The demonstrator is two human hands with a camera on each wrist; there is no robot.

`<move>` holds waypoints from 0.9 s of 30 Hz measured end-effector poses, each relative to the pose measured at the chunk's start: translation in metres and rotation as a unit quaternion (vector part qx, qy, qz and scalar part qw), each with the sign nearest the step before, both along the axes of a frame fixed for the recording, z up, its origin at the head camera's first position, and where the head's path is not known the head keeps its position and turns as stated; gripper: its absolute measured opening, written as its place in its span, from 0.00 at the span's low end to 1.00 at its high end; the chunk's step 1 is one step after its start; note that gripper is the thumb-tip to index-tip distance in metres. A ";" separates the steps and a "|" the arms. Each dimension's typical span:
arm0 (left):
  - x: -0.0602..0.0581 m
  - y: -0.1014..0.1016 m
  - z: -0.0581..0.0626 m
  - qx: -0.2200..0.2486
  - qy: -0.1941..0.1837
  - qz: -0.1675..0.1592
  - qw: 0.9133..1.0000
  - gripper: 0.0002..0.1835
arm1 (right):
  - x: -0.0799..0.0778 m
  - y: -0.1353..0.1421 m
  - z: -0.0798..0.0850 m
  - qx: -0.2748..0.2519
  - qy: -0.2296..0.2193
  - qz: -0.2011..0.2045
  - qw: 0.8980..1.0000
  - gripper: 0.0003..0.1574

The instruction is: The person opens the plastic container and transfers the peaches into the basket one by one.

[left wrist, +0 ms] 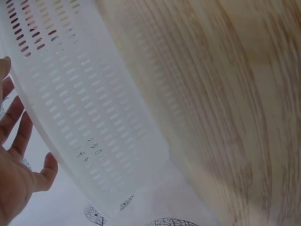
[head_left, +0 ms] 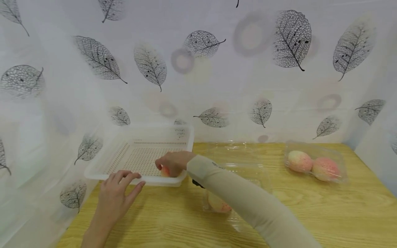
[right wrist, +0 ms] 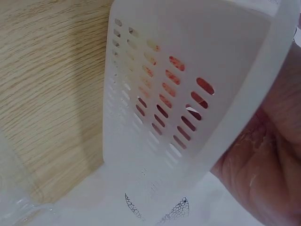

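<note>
A white plastic basket (head_left: 169, 181) with slotted sides sits at the left of the table. Inside its near right corner, my right hand (head_left: 175, 162) reaches over the rim and holds a peach (head_left: 165, 171), its fingers curled down around the fruit. Through the slots in the right wrist view, the peach (right wrist: 169, 89) shows red and yellow, low against the wall. My left hand (head_left: 116, 191) is at the basket's near rim, fingers loosely spread and holding nothing. From the left wrist, the fingers (left wrist: 21, 134) appear right along the rim.
An opened clear plastic clamshell box (head_left: 234, 151) stands mid-table, partly behind my right forearm, with another peach (head_left: 218, 203) in it. At the right lies a clear package (head_left: 342, 156) with two peaches (head_left: 325, 168). A leaf-printed curtain (head_left: 217, 86) borders the table (head_left: 310, 213).
</note>
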State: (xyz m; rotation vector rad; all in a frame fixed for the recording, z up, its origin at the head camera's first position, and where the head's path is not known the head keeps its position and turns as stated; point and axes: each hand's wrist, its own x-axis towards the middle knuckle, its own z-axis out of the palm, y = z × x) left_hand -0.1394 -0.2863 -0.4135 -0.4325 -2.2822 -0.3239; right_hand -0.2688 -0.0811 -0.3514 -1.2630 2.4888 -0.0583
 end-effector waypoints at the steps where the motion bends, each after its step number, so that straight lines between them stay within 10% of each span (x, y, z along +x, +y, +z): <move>1: 0.000 0.000 0.000 0.000 -0.001 0.001 1.000 0.19 | 0.000 0.000 -0.001 -0.002 -0.002 -0.001 1.000 0.29; 27: -0.001 0.000 -0.001 -0.005 0.011 0.000 1.000 0.14 | -0.005 -0.002 -0.013 -0.027 0.015 0.005 1.000 0.25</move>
